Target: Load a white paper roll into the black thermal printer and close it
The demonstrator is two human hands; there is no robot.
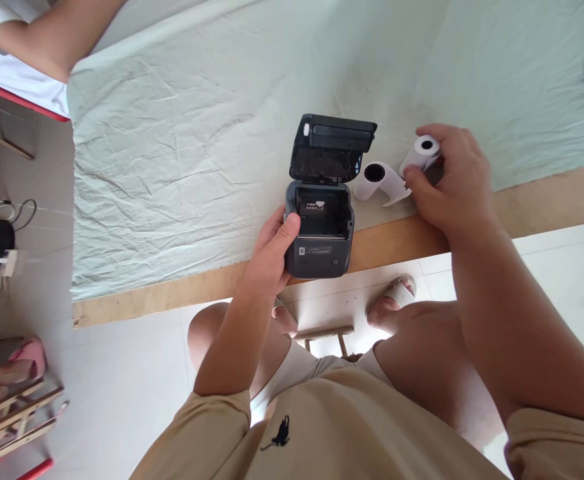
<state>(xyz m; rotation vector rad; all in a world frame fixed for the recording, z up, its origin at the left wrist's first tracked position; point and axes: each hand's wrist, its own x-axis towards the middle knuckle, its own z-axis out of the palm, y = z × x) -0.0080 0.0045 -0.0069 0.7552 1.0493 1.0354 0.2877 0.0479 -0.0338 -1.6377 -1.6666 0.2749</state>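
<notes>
**Black device gripped at left, white roll pinched at right**

At far left, another person's bare arm [65, 47] lies over the corner of the cloth-covered counter [182, 180], well apart from your hands. Your left hand [271, 250] is clamped on the side of the black device [317, 260] at the counter's near edge, thumb on top beside the bay [322, 220], fingers partly hidden; that grip probably steadies it. Its lid [327, 147] stands swung up, which leaves the bay within reach. Just to the right sits a dark-cored roll [368, 187], a loose paper strip [397, 190] curling beside it. Your right hand [457, 180] pinches a white roll [415, 159], thumb and fingers parted only by its thickness, seemingly to leave the cored end uncovered. I cannot tell whether that roll touches the counter.
</notes>
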